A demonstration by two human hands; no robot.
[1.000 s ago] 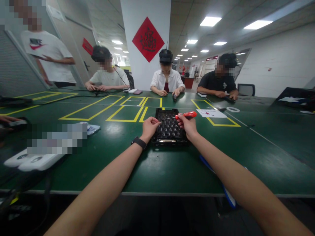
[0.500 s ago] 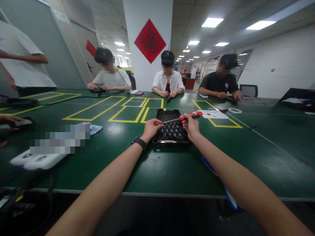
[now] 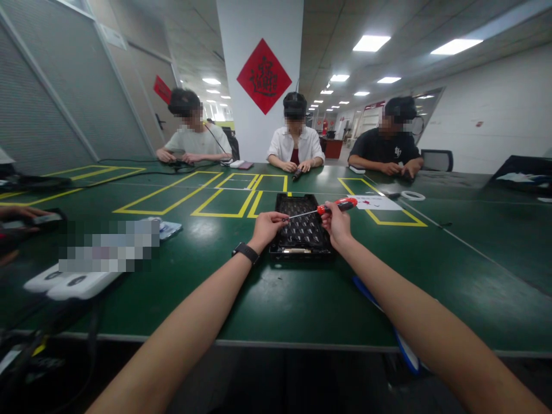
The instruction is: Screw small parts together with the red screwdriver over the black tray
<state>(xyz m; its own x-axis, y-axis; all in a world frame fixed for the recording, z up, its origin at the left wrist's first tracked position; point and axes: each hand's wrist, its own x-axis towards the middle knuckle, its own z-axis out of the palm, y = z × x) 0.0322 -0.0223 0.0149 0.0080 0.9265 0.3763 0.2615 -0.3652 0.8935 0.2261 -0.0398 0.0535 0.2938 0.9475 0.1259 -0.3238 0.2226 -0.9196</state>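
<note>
My right hand [image 3: 337,225] is closed around the red-and-black handle of a screwdriver [image 3: 341,205]. Its thin shaft points left, to the fingertips of my left hand [image 3: 266,228]. Thumb and forefinger of that hand are pinched at the screwdriver's tip; whatever they may hold there is too small to make out. Beneath both hands lies a black tray-like case [image 3: 301,251] on the green table, with rows of small shiny pieces or patterned spots inside. A light-coloured bar runs along its near edge.
Yellow tape outlines [image 3: 218,215] mark the table [image 3: 259,310]. A white device [image 3: 73,284] lies at left, near another person's hand [image 3: 26,213]. A paper sheet [image 3: 379,202] and a white ring [image 3: 413,196] lie to the right. Three people sit across the table.
The screwdriver and my right hand have shifted slightly right, showing more of the shaft. My left fingers stay pinched at its tip. A standing person at the left has gone out of view.
</note>
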